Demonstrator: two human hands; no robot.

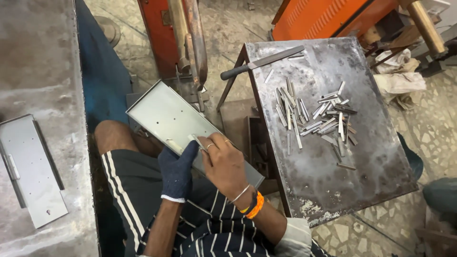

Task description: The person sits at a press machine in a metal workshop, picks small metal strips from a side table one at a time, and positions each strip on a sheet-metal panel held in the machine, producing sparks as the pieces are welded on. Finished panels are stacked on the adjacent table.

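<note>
Long grey sheet-metal tray (166, 114) rests tilted across the lap. Gloved left hand (177, 171) clamps its near edge; bare right hand (223, 164) pinches a small flat metal strip (196, 141) against the tray floor. Risks: the tray could slide off the knee, the strip could shift, a raw edge could cut bare fingers. Loose pile of metal strips (314, 116) and file (262, 62) sit on the steel surface (371, 157) to the right; orange machine (181, 38) crowds the tray's far end.
</note>
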